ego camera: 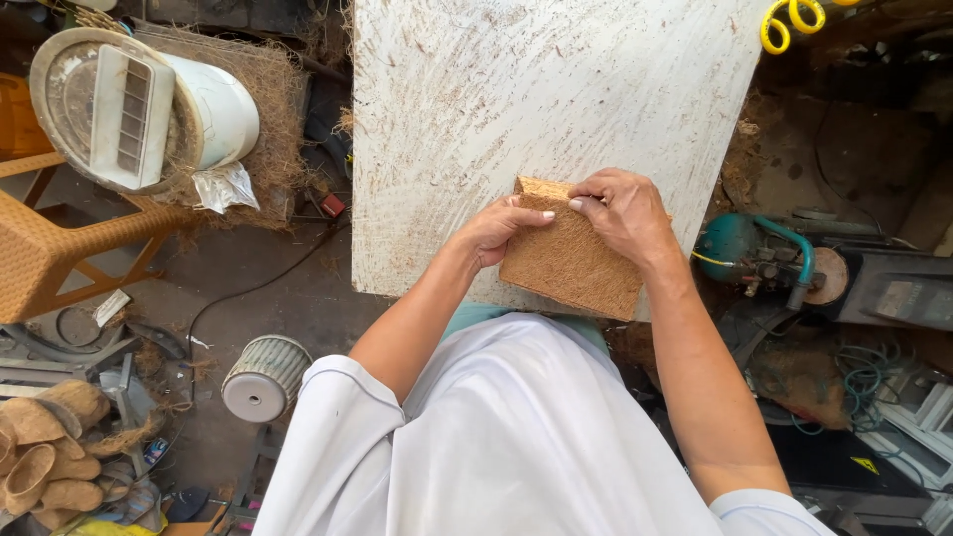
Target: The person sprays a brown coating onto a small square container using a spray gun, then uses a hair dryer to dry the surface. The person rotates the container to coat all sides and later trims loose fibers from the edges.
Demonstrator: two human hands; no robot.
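one brown coir mat [571, 263] lies on the near edge of one white, scratched table [516, 99]. two hands work it: the left hand [493, 230] pinches its left edge with curled fingers, and the right hand [620, 213] grips its top right corner, fingers closed over the fibre. one white fan housing [129, 104] sits far left; one small ribbed drum [263, 377] stands on the floor.

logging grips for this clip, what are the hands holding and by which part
Both hold one brown coir fibre mat on the white board. The left hand grips its left edge near the top corner; the right hand presses over its top edge.
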